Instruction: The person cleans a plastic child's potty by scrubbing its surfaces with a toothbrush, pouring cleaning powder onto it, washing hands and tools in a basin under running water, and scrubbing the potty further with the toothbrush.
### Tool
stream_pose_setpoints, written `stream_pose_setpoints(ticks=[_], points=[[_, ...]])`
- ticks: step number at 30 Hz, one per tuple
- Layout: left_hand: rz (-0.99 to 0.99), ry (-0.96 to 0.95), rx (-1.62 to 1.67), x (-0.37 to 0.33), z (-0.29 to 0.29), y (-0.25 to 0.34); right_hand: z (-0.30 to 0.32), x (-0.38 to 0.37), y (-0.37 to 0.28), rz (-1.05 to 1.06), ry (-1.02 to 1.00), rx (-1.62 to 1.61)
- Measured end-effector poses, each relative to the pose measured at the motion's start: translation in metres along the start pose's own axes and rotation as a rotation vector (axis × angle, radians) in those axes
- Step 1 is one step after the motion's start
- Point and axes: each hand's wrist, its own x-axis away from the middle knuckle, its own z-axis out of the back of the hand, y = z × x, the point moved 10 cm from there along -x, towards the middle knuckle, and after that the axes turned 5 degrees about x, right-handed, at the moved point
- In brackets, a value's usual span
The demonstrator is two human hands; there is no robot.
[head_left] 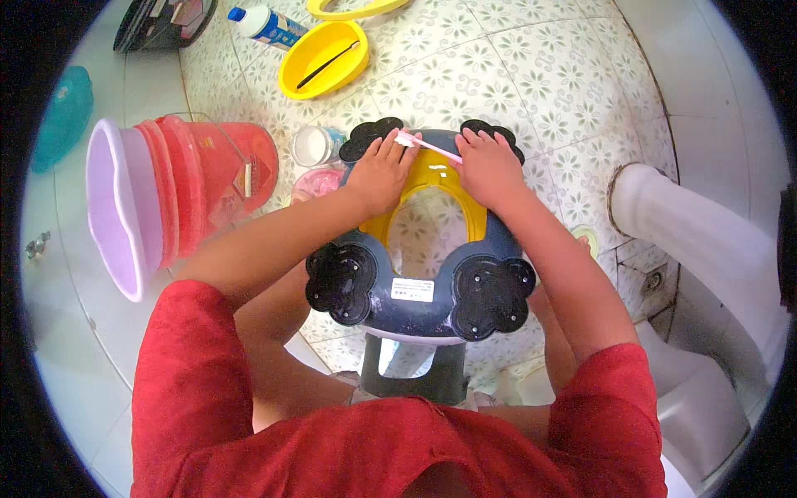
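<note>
Head view, biggest first: patterned tile floor (pixel 515 75) fills the frame, w/ a white toilet base (pixel 706 241) at 3 o'clock. At 9 o'clock a lilac basin (pixel 112 207) lies on its side w/ a red bucket (pixel 224 166) nested in it; a teal tub (pixel 62 112) sits further out at 10. Dead centre, upside down, is the child's potty seat (pixel 423 274): dark blue plastic shell, yellow inner ring, black flower-shaped rubber feet at its corners, a white label on the near edge at 6. Looks stiff, light moulded plastic, prob. slippery if wet; the rubber feet and the thick blue rim are the sure places to hold, not the thin yellow ring. At 12 o'clock a yellow oval dish (pixel 324 58) holds a dark stick-like tool, w/ a white bottle (pixel 266 25) w/ blue cap just beside it at 11. Two small round tubs (pixel 315 162), one white-topped and one pink, stand between bucket and seat. Left hand (pixel 382 170) lies flat on the seat's far rim at 12, fingers spread, bracing it, not gripping anything. Right hand (pixel 490 166) rests on the rim at 1 o'clock, fingers pressed together pinching the handle of a pink toothbrush (pixel 427 145), whose white bristle end touches the seat near the left hand's fingertips.
</note>
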Motion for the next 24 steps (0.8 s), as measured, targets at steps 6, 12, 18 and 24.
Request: stream_pose_setpoints(ticks=[6, 12, 18, 24], points=[[-0.2, 0.039, 0.296, -0.035, -0.013, -0.011, -0.023, -0.046, -0.016, 0.076, -0.2, -0.163], [-0.075, -0.147, 0.217, -0.019, -0.01, -0.018, 0.001, 0.002, -0.011, 0.291, -0.157, -0.141], [-0.024, -0.212, 0.381, 0.031, 0.004, -0.02, -0.023, -0.024, 0.008, 0.117, -0.163, -0.066], [0.226, -0.085, 0.457, 0.051, -0.014, -0.041, -0.024, -0.032, -0.067, 0.323, -0.185, -0.244]])
